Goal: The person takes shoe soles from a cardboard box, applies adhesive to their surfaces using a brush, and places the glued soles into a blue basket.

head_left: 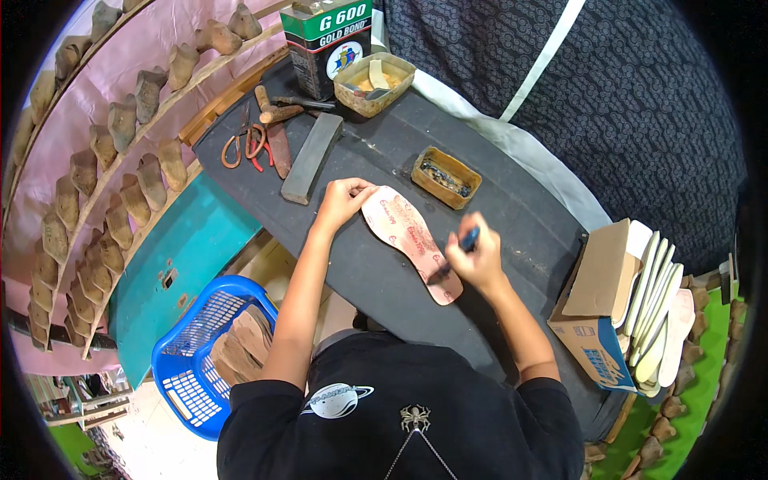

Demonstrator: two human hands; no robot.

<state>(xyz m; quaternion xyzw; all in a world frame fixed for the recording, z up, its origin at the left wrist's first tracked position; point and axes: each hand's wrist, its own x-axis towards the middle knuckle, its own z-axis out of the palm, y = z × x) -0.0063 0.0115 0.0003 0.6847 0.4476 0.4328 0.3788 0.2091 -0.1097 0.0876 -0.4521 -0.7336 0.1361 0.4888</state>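
A pinkish-tan shoe insole (404,240) with red printing lies slantwise on the dark worktable. My left hand (346,198) is closed on its far left end, thumb and fingers at the edge. My right hand (478,254) is closed round a blue-handled brush (470,238). The brush's dark tip rests on or just over the near right end of the insole; the motion blur hides whether it touches. Beyond my right hand stands a small yellowish tray (448,178) with dark residue inside.
A grey block (313,158), scissors (244,147), a hammer (276,106), a metal can (328,48) and a tub (374,84) stand at the back left. A box of soles (596,268) is at right, a blue basket (196,352) at lower left. Shoe lasts (148,94) line shelves.
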